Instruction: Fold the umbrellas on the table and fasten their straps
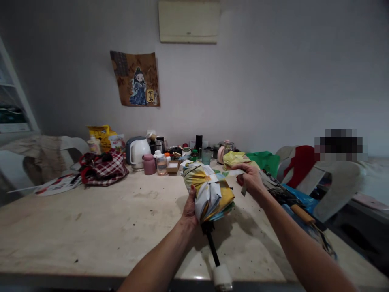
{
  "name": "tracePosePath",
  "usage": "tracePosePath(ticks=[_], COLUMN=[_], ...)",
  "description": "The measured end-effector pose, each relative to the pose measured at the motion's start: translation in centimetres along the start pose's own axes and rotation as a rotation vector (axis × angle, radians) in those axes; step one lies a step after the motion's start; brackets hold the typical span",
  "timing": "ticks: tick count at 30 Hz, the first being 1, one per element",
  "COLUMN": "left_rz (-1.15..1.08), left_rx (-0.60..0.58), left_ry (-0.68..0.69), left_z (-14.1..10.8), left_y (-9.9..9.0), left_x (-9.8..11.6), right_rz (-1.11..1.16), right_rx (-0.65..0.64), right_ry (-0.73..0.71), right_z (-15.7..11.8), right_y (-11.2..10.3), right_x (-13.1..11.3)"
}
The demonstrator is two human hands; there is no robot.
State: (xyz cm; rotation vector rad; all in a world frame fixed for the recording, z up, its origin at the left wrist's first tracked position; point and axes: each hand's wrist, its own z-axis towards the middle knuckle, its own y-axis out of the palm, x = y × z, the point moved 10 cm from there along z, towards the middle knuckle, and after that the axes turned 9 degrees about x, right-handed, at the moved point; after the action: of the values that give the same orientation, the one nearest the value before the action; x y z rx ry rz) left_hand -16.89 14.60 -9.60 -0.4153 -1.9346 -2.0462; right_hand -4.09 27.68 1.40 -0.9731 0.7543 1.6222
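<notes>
A folded umbrella with yellow, white and blue cloth is held over the table, its black shaft and white handle pointing toward me. My left hand grips the bundled cloth from the left side, thumb on top. To the right of the umbrella, my right hand pinches a pale strap that stretches from the umbrella's cloth. A short end of the strap hangs below my right fingers.
Along the wall stand a white kettle, a pink jar and several bottles. A plaid bag lies at the left. More folded umbrellas lie along the table's right edge, near a green bag and chairs.
</notes>
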Motion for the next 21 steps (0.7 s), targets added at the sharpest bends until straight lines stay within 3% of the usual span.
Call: tracePosePath(ticks=[5, 8, 11, 17, 21], left_rz=[0.030, 0.027, 0.006, 0.037, 0.025], left_rx=[-0.022, -0.025, -0.052, -0.027, 0.026], left_ry=[0.016, 0.006, 0.012, 0.026, 0.071], left_z=[-0.7, -0.7, -0.6, -0.3, -0.1], left_y=[1.2, 1.0, 0.8, 0.4, -0.4], left_x=[0.3, 0.3, 0.2, 0.3, 1.7], right_rz=[0.207, 0.230, 0.080, -0.231, -0.363], right_rx=[-0.238, -0.267, -0.246, -0.284, -0.319], right_ry=[0.254, 0.327, 0.270, 0.171, 0.130], right_z=[-2.9, -3.9, -4.2, -5.4, -4.6], right_y=[2.0, 2.6, 3.2, 6.6, 5.9], right_x=[3.8, 5.7, 7.3, 10.6, 9.1])
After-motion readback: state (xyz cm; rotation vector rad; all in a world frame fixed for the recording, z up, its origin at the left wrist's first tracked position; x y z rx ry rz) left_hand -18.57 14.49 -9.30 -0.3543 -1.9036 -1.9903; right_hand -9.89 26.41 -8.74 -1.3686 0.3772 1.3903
